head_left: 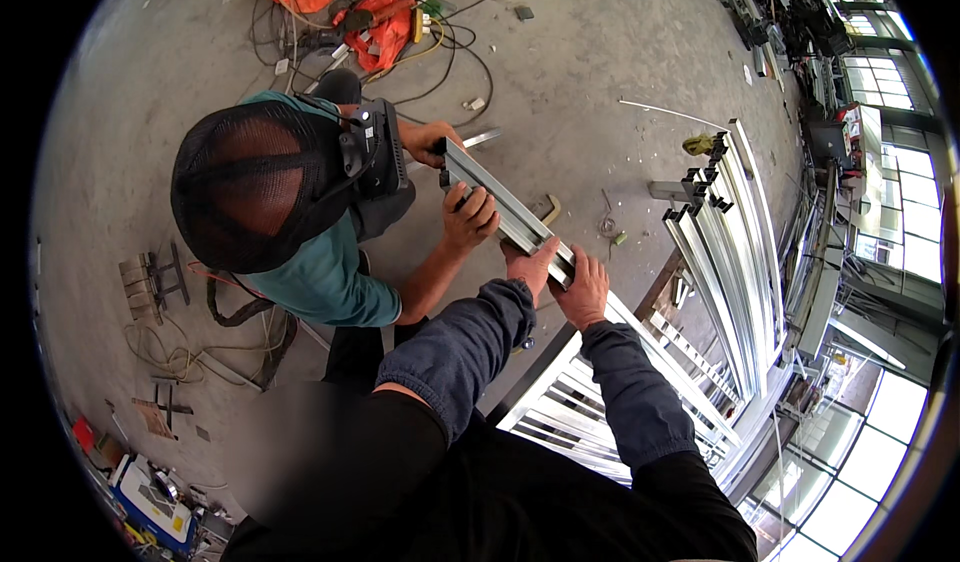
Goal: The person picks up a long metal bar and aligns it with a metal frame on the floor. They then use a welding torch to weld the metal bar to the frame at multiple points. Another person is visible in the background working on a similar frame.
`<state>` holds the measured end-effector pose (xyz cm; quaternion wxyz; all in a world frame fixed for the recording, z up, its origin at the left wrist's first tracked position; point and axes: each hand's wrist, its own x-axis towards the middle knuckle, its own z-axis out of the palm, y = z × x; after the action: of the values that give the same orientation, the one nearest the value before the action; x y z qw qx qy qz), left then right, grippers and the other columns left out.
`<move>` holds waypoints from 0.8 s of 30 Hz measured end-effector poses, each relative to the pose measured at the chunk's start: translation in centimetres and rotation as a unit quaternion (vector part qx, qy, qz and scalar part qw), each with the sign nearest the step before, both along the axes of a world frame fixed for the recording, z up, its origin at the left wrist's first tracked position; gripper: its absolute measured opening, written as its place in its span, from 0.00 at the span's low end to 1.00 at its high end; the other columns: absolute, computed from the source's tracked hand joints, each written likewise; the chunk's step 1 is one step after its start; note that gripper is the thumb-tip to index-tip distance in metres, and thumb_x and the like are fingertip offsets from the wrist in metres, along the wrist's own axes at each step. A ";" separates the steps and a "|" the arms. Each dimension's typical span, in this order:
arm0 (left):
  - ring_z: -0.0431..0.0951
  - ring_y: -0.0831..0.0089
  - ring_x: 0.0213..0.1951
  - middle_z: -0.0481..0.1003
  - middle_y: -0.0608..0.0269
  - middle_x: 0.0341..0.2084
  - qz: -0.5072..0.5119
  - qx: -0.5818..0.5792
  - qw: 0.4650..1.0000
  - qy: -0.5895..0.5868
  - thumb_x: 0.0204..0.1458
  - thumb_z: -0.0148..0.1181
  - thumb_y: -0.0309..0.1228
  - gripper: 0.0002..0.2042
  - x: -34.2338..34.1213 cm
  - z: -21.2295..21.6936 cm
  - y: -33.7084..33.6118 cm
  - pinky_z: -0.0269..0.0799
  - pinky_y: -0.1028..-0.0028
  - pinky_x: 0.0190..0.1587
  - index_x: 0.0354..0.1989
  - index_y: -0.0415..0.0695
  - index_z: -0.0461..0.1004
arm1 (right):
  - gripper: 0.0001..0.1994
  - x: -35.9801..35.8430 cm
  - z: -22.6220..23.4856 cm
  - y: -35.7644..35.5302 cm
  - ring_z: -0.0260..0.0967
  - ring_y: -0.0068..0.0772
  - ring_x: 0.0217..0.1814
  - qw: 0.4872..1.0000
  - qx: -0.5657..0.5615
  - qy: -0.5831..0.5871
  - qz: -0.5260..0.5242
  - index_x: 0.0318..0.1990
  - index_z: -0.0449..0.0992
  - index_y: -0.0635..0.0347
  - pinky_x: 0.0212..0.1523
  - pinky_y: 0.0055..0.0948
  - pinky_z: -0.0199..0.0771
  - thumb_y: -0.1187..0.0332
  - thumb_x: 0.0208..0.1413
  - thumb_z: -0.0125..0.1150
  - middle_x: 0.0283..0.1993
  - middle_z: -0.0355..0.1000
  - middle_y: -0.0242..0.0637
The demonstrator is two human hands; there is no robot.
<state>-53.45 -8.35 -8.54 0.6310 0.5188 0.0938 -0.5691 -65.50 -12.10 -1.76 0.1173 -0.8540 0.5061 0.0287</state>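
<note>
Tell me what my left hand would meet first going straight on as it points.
Your left hand would meet the metal bar first, since the two are in contact. Beyond it, concrete floor shows, though how far below is hard to judge.

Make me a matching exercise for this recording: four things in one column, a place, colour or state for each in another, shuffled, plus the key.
Column one:
1. metal bar
2. co-worker's cap
3. blue-and-white box
4. long silvery profiles

Column two:
A. at the lower left
B. side by side, right of centre
C. held by the left hand, right hand and co-worker's hands
D. black mesh

Pairs: 1-C, 2-D, 3-A, 4-B
</note>
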 end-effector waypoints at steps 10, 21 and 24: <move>0.74 0.64 0.59 0.74 0.56 0.63 -0.066 0.017 0.998 0.005 0.57 0.76 0.50 0.46 0.8 0.3 0.2 0.69 0.61 0.64 0.74 0.43 0.54 | 0.42 -0.2 0.2 0.1 0.70 0.53 0.59 1.000 -0.002 -0.001 0.000 0.68 0.69 0.49 0.61 0.51 0.68 0.60 0.43 0.82 0.55 0.72 0.43; 0.73 0.66 0.61 0.74 0.61 0.60 -0.064 0.022 0.997 0.028 0.52 0.80 0.52 0.43 1.2 1.5 0.3 0.64 0.61 0.67 0.69 0.48 0.59 | 0.38 -0.2 0.8 0.0 0.71 0.53 0.58 0.999 -0.009 -0.031 0.007 0.65 0.70 0.51 0.58 0.51 0.69 0.59 0.44 0.81 0.53 0.73 0.42; 0.71 0.68 0.62 0.74 0.64 0.60 -0.065 -0.003 0.996 0.065 0.51 0.81 0.51 0.42 1.2 0.1 0.3 0.64 0.59 0.66 0.69 0.51 0.60 | 0.37 -0.2 1.1 -0.2 0.71 0.53 0.57 0.999 -0.014 -0.028 0.011 0.64 0.70 0.51 0.57 0.50 0.69 0.58 0.44 0.81 0.51 0.73 0.42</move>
<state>-52.30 -8.07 -8.47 0.5866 0.4841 0.0986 -0.6418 -65.65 -12.29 -0.66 0.1192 -0.8617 0.4932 -0.0009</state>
